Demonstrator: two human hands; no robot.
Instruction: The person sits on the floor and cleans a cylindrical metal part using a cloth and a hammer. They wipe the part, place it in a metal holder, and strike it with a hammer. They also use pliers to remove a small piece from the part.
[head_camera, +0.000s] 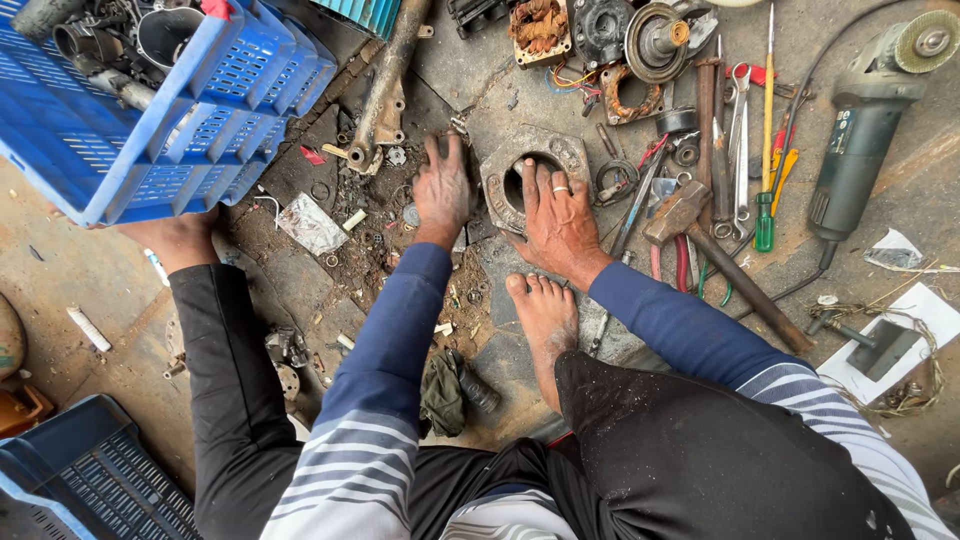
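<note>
Metal housing plate (505, 170) flat on floor (120, 290), bore up. Right hand (556, 218) spread on its right edge, fingers into bore. Left hand (442, 188) spread flat, just left of plate, touching debris. Right hand nearer.

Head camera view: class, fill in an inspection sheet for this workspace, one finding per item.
Surface: concrete floor, dusty, strewn with grit and small parts.
Job's things: square metal flange plate with a round hole, lying flat.
Clutter: hammer, green-handled screwdriver, pliers, rusty pipe, motor parts along the top.
Hands: left hand flat on the debris beside the plate, empty; right hand on the plate's edge, fingers in the hole.
Cables: angle grinder with its black cord running under the tools.
Surroundings: blue crate tilted by another person's hand; bare foot.
</note>
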